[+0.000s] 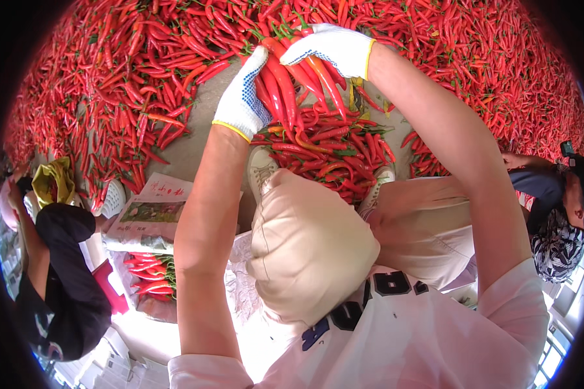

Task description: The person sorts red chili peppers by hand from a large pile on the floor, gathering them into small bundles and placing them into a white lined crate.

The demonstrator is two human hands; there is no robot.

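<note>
Between my two gloved hands is a bunch of long red chili peppers (287,82), green stems pointing away from me and tips hanging toward me. My left hand (246,95), in a white knit glove with blue grip dots and a yellow cuff, holds the bunch from its left side. From the upper right, my right hand (331,48) grips the same bunch in a matching glove, its thumb across the peppers. Most of the fingers are hidden behind the peppers. Below the bunch, a small pile of red peppers (336,155) lies on the floor between my shoes.
Large heaps of red chili peppers (141,63) surround the bare concrete floor (214,97). At my left stands a box with packed peppers (151,274), partly under a newspaper sheet (151,211). Other people sit close on the left (63,272) and right (540,189).
</note>
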